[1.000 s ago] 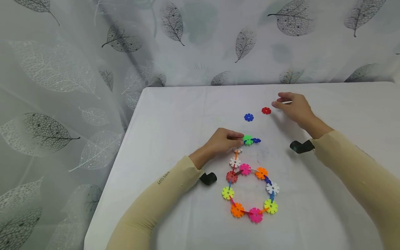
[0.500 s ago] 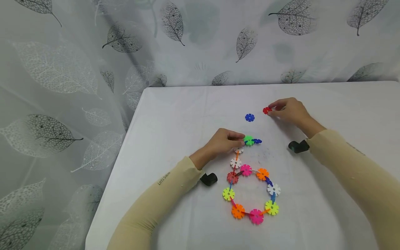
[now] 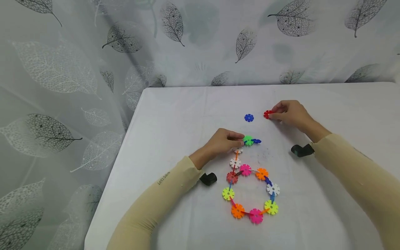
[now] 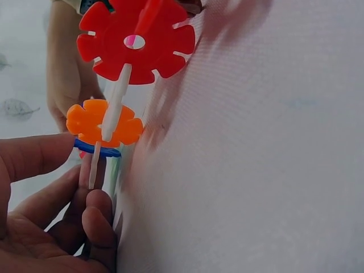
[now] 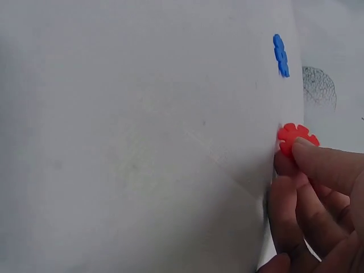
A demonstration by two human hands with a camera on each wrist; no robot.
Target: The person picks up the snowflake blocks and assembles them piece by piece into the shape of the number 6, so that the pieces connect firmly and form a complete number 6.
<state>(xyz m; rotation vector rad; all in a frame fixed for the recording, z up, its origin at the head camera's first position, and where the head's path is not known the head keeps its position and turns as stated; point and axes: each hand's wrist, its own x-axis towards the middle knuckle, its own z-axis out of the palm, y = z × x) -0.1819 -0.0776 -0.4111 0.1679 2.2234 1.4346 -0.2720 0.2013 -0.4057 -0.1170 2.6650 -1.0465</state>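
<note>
My right hand (image 3: 292,114) pinches a red notched plastic disc (image 3: 267,114) between thumb and fingers near the back of the table; the right wrist view shows its toothed rim (image 5: 291,133) beyond the thumb. My left hand (image 3: 223,140) pinches the upper end of a chain of interlocked notched discs, beside a green disc (image 3: 248,140) with a dark blue disc (image 3: 257,141) slotted into it. Up close, a blue disc (image 4: 111,152) lies at the left thumb tip, behind an orange disc (image 4: 79,122). Below, the chain closes into a ring through pink (image 3: 256,216), orange, yellow and white discs.
A loose blue disc (image 3: 249,117) lies on the white tablecloth (image 3: 175,114), left of the red one. Black wrist cameras (image 3: 208,179) stick out from both sleeves. A leaf-patterned curtain (image 3: 200,41) hangs behind the table and along its left side.
My right hand has come down and left to the red disc, taken it between thumb and fingers, and shifted it slightly toward me. The left hand stays on the chain.
</note>
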